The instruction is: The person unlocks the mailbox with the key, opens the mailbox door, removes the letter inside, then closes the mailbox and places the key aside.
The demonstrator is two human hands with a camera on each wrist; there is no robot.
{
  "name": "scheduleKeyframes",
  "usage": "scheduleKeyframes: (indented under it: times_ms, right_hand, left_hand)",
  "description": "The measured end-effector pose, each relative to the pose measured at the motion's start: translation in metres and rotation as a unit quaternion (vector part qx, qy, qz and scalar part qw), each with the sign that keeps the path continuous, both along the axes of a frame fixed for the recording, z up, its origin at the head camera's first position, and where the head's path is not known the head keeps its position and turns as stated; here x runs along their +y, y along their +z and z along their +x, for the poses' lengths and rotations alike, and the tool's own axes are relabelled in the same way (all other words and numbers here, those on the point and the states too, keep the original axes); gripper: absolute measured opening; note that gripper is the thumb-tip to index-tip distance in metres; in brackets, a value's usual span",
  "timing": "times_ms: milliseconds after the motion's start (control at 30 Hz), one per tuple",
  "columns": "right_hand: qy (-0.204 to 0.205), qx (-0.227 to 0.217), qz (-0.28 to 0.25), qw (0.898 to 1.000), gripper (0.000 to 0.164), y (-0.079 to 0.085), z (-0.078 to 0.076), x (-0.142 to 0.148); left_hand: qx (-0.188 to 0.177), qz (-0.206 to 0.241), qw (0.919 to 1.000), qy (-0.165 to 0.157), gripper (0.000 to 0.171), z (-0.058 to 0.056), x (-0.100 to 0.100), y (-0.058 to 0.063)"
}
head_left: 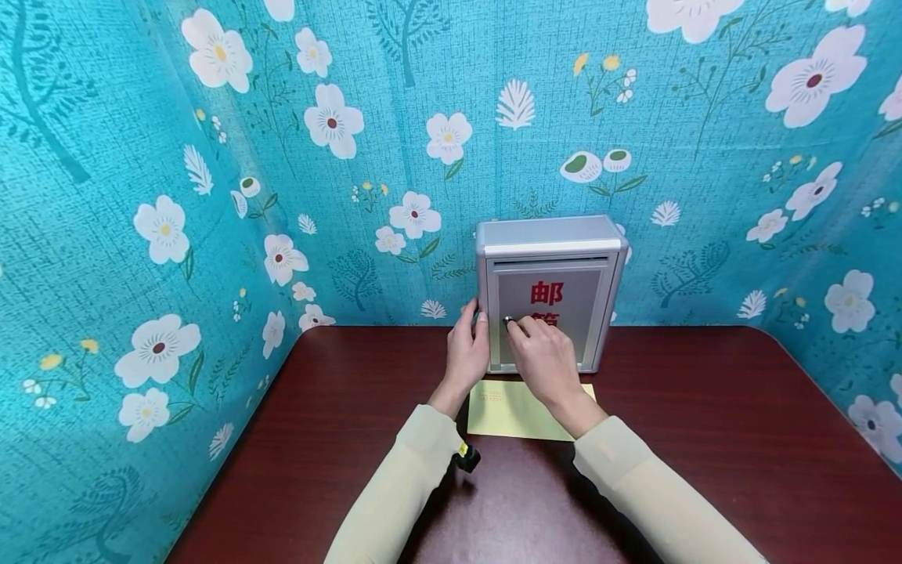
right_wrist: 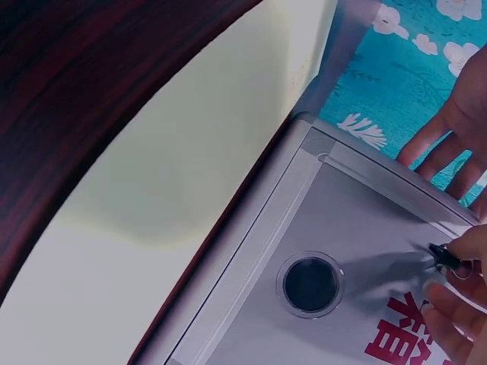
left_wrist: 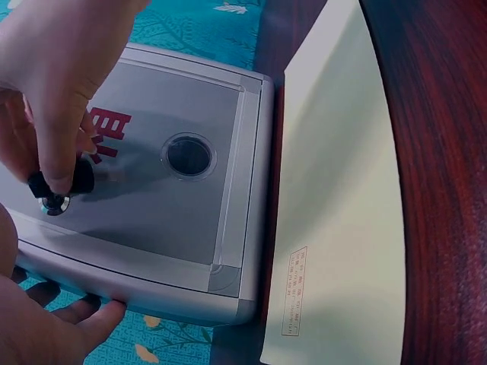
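A silver metal mailbox [head_left: 517, 286] with red characters and a slot near its top stands upright. My right hand [head_left: 546, 356] pinches a black-headed key [left_wrist: 82, 176] at the round lock [left_wrist: 53, 204] on the left of the mailbox door. How deep the key sits is hidden by the fingers. My left hand [head_left: 467, 348] touches the mailbox's left side, its fingers extended along it. In both wrist views a round dark window [left_wrist: 189, 156] shows low on the door.
A pale yellow envelope [head_left: 517, 419] with small red print lies flat just in front of the mailbox, partly under the right wrist. All stands on a dark red-brown table [head_left: 338, 423]. Blue floral cloth [head_left: 380, 172] hangs behind and at both sides.
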State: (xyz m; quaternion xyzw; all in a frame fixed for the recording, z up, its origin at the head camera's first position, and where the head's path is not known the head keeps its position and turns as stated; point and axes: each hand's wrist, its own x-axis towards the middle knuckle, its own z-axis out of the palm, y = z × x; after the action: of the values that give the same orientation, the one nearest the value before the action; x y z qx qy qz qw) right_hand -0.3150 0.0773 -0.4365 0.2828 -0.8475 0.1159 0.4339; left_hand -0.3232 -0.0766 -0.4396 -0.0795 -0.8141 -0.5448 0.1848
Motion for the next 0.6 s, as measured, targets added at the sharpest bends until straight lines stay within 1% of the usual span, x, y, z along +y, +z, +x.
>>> scheduleKeyframes:
  times_ms: [133,267,400,600]
  right_hand:
    - [0.003,0.008,0.008,1.0,0.018,-0.0009,-0.0021,0.0]
    - [0.002,-0.003,0.01,1.0,0.021,0.0003,-0.0021,0.0005]
    - [0.002,-0.013,0.005,1.0,0.021,0.0005,-0.0015,0.0012]
    - [-0.001,-0.014,0.001,1.0,0.02,-0.0007,0.0001,0.0009]
  left_hand:
    - [-0.006,0.0,1.0,0.0,0.051,-0.0008,-0.0008,-0.0007]
    - [-0.005,-0.001,1.0,-0.001,0.051,-0.0013,-0.0004,-0.0004]
    - [-0.005,0.0,1.0,-0.004,0.051,-0.0002,0.0,0.0]
    - [-0.012,-0.001,0.9999,-0.004,0.051,0.0013,0.0004,0.0003]
